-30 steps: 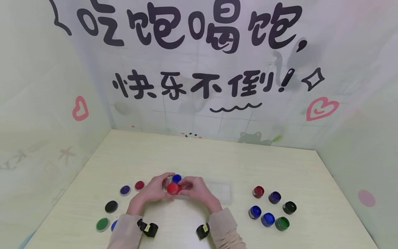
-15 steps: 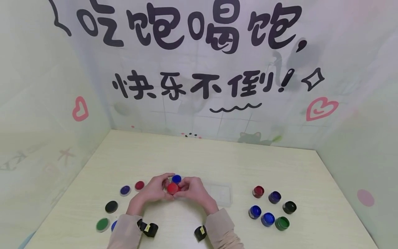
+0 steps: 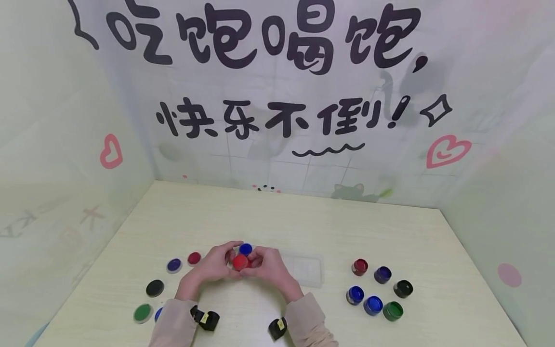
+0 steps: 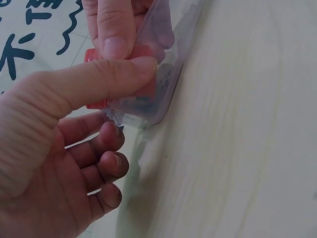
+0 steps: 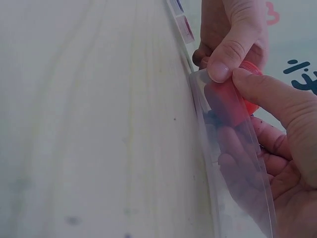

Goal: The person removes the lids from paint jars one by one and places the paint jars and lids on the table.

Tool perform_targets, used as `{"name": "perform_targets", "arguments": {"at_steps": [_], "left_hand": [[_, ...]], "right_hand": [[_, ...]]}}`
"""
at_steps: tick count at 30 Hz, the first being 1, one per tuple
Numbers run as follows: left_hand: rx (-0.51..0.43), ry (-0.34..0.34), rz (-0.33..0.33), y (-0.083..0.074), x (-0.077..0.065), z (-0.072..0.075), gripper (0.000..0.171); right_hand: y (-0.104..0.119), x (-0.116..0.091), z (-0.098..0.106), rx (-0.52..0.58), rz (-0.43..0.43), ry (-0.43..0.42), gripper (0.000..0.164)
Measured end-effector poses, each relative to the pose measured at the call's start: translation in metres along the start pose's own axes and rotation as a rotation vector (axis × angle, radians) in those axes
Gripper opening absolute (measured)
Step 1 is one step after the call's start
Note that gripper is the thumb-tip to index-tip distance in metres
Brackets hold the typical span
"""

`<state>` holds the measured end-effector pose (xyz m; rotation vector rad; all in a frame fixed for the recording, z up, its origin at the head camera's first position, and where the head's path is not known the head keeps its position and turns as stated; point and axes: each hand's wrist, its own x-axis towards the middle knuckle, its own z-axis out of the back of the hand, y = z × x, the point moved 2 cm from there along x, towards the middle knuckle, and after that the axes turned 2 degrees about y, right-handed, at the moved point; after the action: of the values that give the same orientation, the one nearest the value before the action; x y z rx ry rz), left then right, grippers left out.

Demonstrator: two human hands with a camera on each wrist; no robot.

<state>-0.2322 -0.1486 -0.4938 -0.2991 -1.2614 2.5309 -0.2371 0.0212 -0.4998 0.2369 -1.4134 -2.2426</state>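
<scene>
Both hands hold a small red paint jar (image 3: pixel 240 262) at the left end of a clear plastic tray (image 3: pixel 322 274). My left hand (image 3: pixel 215 262) grips it from the left, thumb near its lower edge. From the right, my right hand (image 3: pixel 270 266) grips the same jar with thumb and fingers. In the right wrist view the jar's ribbed red lid (image 5: pixel 252 101) shows above the tray's see-through wall (image 5: pixel 208 158), the body behind that wall. A blue-topped jar (image 3: pixel 245 248) stands just beyond, between the hands.
On the right stand several open paint jars, among them a dark red one (image 3: pixel 359 267) and a green one (image 3: pixel 393 311). Loose lids lie on the left, including a green lid (image 3: pixel 142 313) and a black lid (image 3: pixel 155 288). A printed curtain (image 3: pixel 277 159) encloses the table.
My right hand has shifted slightly left and its fingers have closed in farther round the red jar. The left hand and the jar stay nearly in place.
</scene>
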Motion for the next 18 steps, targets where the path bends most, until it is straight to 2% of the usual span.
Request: {"name": "perform_targets", "arguments": {"at_steps": [18], "left_hand": [[-0.016,0.013,0.001,0.0004,-0.0006,-0.0002,0.077]], "right_hand": [[0.0022,-0.0024,0.0,-0.025,0.029,-0.025,0.02]]}}
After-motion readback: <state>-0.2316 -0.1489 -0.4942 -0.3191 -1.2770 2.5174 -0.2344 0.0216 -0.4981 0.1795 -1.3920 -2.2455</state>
